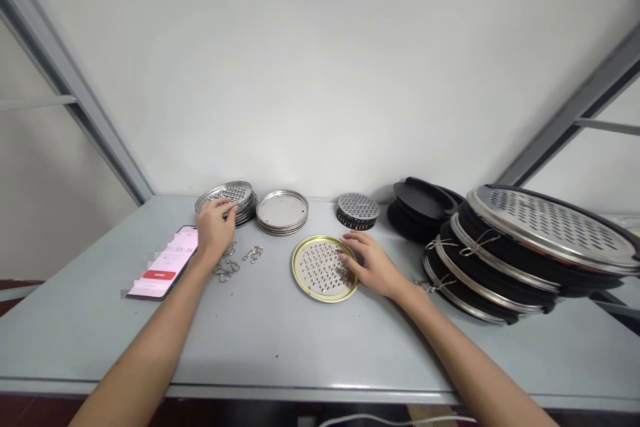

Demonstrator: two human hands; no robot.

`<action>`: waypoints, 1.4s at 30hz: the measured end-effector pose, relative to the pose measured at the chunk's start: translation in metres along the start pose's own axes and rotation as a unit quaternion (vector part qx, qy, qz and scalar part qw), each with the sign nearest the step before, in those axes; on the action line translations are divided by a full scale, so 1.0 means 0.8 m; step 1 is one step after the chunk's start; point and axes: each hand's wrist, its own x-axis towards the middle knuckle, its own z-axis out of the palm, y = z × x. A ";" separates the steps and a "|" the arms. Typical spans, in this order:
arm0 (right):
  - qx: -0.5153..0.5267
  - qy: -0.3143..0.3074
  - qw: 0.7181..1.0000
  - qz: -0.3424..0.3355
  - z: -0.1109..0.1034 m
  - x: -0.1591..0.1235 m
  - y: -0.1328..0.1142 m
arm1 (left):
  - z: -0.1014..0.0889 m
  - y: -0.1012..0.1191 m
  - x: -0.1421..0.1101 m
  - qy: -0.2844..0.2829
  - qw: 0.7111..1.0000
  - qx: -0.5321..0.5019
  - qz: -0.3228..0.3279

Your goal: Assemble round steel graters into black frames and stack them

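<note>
A round, gold-rimmed metal plate (320, 270) with grater-like holes lies flat on the grey table. My right hand (370, 263) rests at its right edge, fingers spread over the rim and holes. On the left, my left hand (216, 230) reaches to a stack of silver perforated plates (243, 192). Its index finger is stretched over the near edge and the thumb is apart from it; the other fingers are partly hidden. Beside that stack stands a pile of plain silver round plates (283, 209). Small metal wire clips (227, 270) are scattered near my left wrist.
A phone (167, 263) showing a timer lies left of my left forearm. Small perforated discs (358, 208) are stacked at the back, beside black round parts (420, 203). At right stands a tall pile of black and silver grater-topped pieces (520, 247) with string ties.
</note>
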 end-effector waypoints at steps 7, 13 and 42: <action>0.002 -0.003 1.000 -0.004 0.001 -0.001 0.000 | -0.009 0.009 0.005 0.104 0.992 -0.015 0.068; 0.017 0.020 1.000 0.008 -0.002 0.000 -0.004 | -0.029 0.059 -0.003 0.123 0.975 -0.140 0.124; 0.321 0.138 0.918 0.189 -0.025 0.007 -0.031 | -0.018 0.138 -0.050 -0.358 0.594 -0.636 -0.339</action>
